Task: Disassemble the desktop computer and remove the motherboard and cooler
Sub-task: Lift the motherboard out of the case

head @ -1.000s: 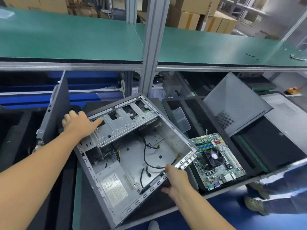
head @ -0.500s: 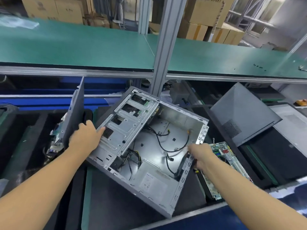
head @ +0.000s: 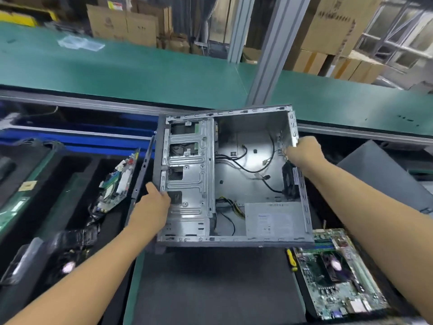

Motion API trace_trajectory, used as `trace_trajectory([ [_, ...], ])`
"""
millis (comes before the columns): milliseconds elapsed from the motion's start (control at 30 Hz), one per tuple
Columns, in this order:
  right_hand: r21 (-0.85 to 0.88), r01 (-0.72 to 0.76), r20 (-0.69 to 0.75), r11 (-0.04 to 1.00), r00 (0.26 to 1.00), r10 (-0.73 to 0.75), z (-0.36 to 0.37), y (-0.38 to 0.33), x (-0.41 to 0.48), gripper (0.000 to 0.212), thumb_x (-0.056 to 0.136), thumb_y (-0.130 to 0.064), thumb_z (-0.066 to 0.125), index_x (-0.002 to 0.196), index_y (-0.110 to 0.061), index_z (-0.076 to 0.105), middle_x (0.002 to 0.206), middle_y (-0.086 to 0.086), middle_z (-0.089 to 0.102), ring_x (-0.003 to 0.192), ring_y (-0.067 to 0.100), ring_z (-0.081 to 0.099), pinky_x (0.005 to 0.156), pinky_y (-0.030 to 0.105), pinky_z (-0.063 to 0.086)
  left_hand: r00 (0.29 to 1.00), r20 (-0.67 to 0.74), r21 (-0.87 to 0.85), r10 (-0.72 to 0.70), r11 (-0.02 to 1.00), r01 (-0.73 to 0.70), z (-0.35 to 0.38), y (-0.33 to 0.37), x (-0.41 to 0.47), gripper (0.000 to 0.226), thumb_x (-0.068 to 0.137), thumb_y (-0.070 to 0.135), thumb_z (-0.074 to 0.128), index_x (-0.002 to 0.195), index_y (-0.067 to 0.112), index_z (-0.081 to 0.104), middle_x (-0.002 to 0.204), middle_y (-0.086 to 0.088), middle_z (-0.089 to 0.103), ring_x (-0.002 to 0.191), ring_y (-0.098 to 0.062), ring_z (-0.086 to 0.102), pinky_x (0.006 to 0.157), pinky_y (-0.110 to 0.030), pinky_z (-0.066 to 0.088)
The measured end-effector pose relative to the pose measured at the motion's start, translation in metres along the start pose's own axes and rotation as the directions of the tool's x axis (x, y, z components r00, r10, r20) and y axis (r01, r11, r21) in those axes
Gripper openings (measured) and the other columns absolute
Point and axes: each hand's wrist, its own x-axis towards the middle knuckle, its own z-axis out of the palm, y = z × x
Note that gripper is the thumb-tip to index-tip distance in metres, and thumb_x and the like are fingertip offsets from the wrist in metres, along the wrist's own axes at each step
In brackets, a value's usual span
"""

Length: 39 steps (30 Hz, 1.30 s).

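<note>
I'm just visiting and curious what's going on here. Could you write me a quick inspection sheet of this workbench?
Surface: dark mat on a green bench.
Job's things: computer case held open, board gone; motherboard with cooler lies at right.
Clutter: another circuit board leaning at left; yellow tool.
Grippers: left hand grips the drive-bay side, right hand the rear edge.
Cables: loose black wires inside the case.
Surroundings: cardboard boxes behind.

Factory or electronics teardown workshop. Long green-matted assembly bench [head: 145, 69] on grey aluminium-profile posts [head: 278, 50]; stacked brown cardboard cartons [head: 124, 25] behind; loose green circuit boards [head: 337, 275] lying in black foam trays [head: 70, 181].
</note>
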Motion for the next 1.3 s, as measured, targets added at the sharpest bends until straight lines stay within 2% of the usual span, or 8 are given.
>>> trace_trajectory([
  [267,-0.212,0.223,-0.098,0.951,0.964,-0.248,-0.029,-0.058,0.031,0.016,0.083,0.001,0.051,0.092,-0.003,0.063,0.088,0.016,0.063,0.077,0.037,0.057,0.066,0.035,0.043,0.987,0.129,-0.348,-0.099,0.927,0.139,0.026,0.040,-0.012,0.026,0.104,0.032,0.040,0.103,0.013,0.022,0.079,-0.013,0.062,0.063,-0.028,0.059,0.048,-0.032,0.034],
  [500,-0.321,0.370,-0.107,0.872,0.900,-0.422,-0.026,-0.098,0.035,0.013,0.085,-0.001,0.050,0.093,-0.008,0.058,0.090,0.011,0.058,0.077,0.035,0.053,0.065,0.036,0.041,0.953,0.198,-0.510,-0.228,0.807,0.298,0.050,0.054,-0.012,0.025,0.102,0.034,0.041,0.104,0.014,0.025,0.084,-0.007,0.056,0.072,-0.026,0.059,0.059,-0.039,0.053],
  [667,-0.459,0.515,-0.096,0.724,0.781,-0.617,-0.034,-0.129,0.032,0.021,0.081,0.004,0.050,0.093,-0.011,0.058,0.085,0.010,0.057,0.075,0.036,0.052,0.060,0.037,0.037,0.874,0.430,-0.731,-0.226,0.481,0.484,0.095,0.094,-0.021,0.033,0.101,0.030,0.045,0.121,0.015,0.023,0.111,-0.008,0.054,0.100,-0.029,0.061,0.069,-0.051,0.061],
  [833,-0.546,0.603,-0.066,0.582,0.661,-0.747,-0.026,-0.139,0.017,0.029,0.077,0.007,0.048,0.097,-0.012,0.055,0.073,0.008,0.046,0.067,0.035,0.045,0.058,0.036,0.033,0.724,0.674,-0.702,-0.144,0.177,0.689,0.129,0.130,-0.009,0.048,0.103,0.021,0.048,0.142,0.010,0.023,0.130,-0.025,0.047,0.109,-0.041,0.059,0.087,-0.056,0.056],
  [933,-0.594,0.612,-0.028,0.522,0.633,-0.774,-0.009,-0.133,0.007,0.030,0.076,0.008,0.048,0.094,-0.016,0.049,0.066,0.003,0.041,0.063,0.033,0.044,0.049,0.031,0.022,0.648,0.761,-0.641,-0.043,0.109,0.760,0.142,0.139,0.003,0.042,0.105,0.014,0.044,0.143,-0.003,0.035,0.130,-0.033,0.052,0.110,-0.044,0.060,0.095,-0.053,0.051],
  [1067,-0.623,0.661,0.030,0.419,0.556,-0.831,0.015,-0.124,0.000,0.038,0.084,0.001,0.049,0.115,-0.021,0.054,0.093,0.000,0.064,0.079,0.030,0.064,0.050,0.031,0.022,0.555,0.832,-0.555,0.009,0.035,0.831,0.155,0.137,0.017,0.043,0.106,0.010,0.042,0.145,-0.006,0.035,0.139,-0.038,0.043,0.119,-0.046,0.054,0.105,-0.047,0.044],
  [1133,-0.617,0.694,0.044,0.371,0.502,-0.864,0.027,-0.126,-0.002,0.046,0.089,-0.003,0.047,0.130,-0.023,0.052,0.108,-0.003,0.066,0.086,0.028,0.065,0.052,0.031,0.024,0.490,0.872,-0.490,0.014,0.051,0.870,0.160,0.133,0.022,0.048,0.107,0.016,0.040,0.148,-0.007,0.031,0.146,-0.036,0.038,0.129,-0.043,0.048,0.111,-0.045,0.039],
  [1300,-0.567,0.779,0.152,0.268,0.419,-0.895,0.058,-0.128,-0.020,0.046,0.090,-0.007,0.049,0.131,-0.027,0.054,0.123,-0.010,0.063,0.089,0.026,0.064,0.051,0.029,0.019,0.377,0.919,-0.388,0.111,0.420,0.820,0.150,0.119,0.019,0.059,0.107,0.039,0.033,0.154,0.005,0.021,0.140,-0.024,0.053,0.130,-0.035,0.051,0.104,-0.042,0.045],
])
